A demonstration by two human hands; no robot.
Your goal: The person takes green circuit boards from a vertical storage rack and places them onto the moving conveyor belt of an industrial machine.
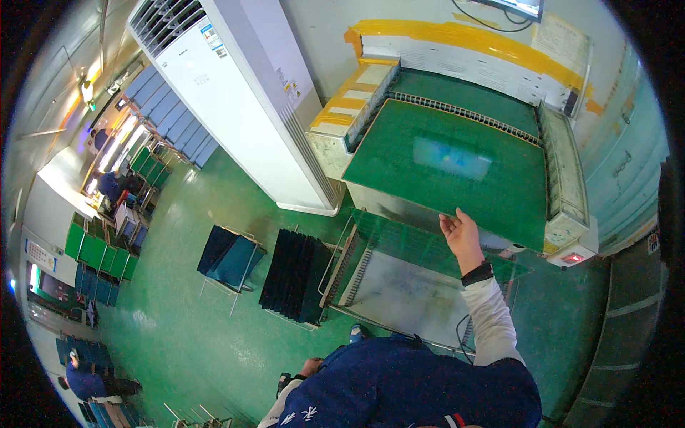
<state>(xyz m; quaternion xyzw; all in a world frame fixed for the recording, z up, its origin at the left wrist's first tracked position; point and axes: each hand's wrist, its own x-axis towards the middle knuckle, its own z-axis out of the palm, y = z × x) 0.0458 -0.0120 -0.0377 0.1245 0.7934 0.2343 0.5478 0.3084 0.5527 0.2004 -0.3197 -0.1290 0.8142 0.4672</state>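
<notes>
My right hand (461,239) reaches forward over the front edge of a large, flat green panel (399,178). Its fingers are apart and hold nothing; whether the fingertips touch the panel's edge I cannot tell. The panel lies on a machine between two side housings, with a toothed strip (464,112) along its far edge. Under this hand stands a metal-framed rack (399,289) with a pale base, spring-like rows at its sides and a see-through green sheet (389,230) at its far end. Low by my body is my left hand (311,367), its fingers mostly hidden.
Left of the rack stand a holder of dark upright panels (294,278) and a smaller one with blue-green panels (232,258). A tall white air conditioner (235,93) rises beside the machine. Dark stacked units (631,314) line the right. People work at the far left.
</notes>
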